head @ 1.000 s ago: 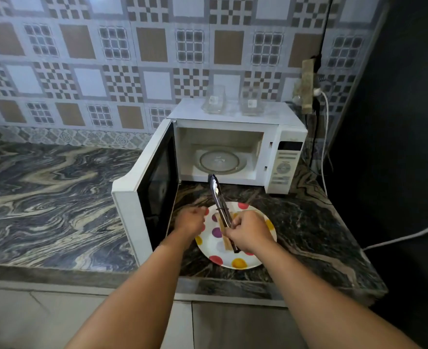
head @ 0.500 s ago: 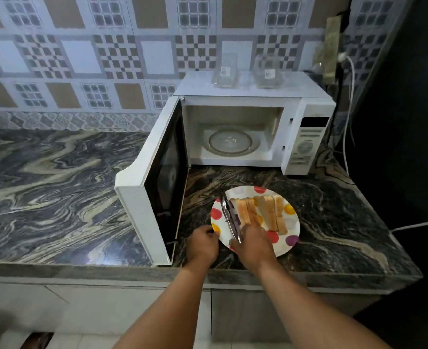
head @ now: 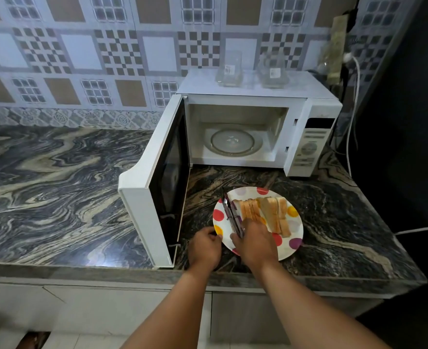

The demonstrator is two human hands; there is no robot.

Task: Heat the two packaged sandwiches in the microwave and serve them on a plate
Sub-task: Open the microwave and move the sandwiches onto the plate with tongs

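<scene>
the plate (head: 293, 224), white with coloured dots, sits on the marble counter (head: 57, 187) just in front of the open microwave (head: 258, 127). two sandwiches lie on it side by side, cut edges up: the left sandwich (head: 250, 209) and the right sandwich (head: 274, 215), touching each other across the middle of the plate.

the right hand (head: 254, 244) is over the near side of the plate, fingers curled round the handles of the metal tongs (head: 229, 212). the tongs lie along the left part of the plate, tips pointing away toward the microwave, just beside the left sandwich; whether they touch the bread i cannot tell.

the left hand (head: 204, 246) is at the plate's near-left rim, fingers curled, thumb and fingers pinching the edge.

the microwave door (head: 155, 182) swings wide to the left, standing out over the counter, with the left hand just beside its lower corner. inside, the glass turntable (head: 233, 142) shows bare. on top of the microwave stand two clear plastic boxes (head: 229, 69), each with a small label. a white cable (head: 354, 102) runs down the wall at the right.
</scene>
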